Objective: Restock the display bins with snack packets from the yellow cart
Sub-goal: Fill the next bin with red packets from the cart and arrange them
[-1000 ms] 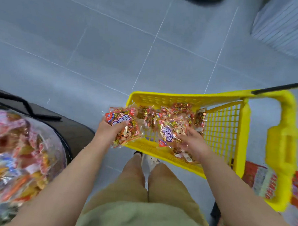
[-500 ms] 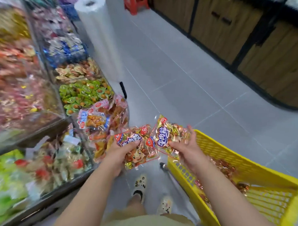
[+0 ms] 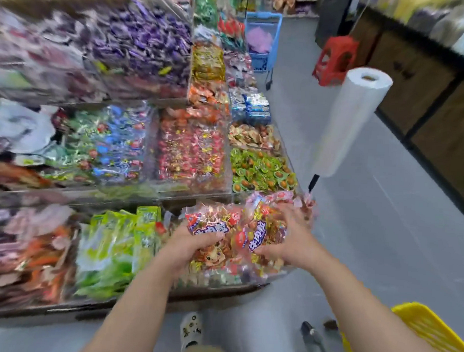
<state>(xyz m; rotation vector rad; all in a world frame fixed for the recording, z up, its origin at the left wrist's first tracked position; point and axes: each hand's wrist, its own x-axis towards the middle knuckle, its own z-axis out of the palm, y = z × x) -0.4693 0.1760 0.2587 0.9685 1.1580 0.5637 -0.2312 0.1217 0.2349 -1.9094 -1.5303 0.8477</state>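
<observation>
Spillage worries me, the display bin [image 3: 234,281] being heaped: my left hand [image 3: 193,244] grips one snack packet [image 3: 210,225], my right hand [image 3: 289,239] a second packet [image 3: 260,226], both above it; yellow cart [image 3: 431,336] at four o'clock.

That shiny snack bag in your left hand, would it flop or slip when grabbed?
Probably floppy: the packet crinkles where the left hand grips it. Likely slippery, since its clear film looks glossy. Seemingly light: one hand holds it, as the right hand does a second packet.
</observation>
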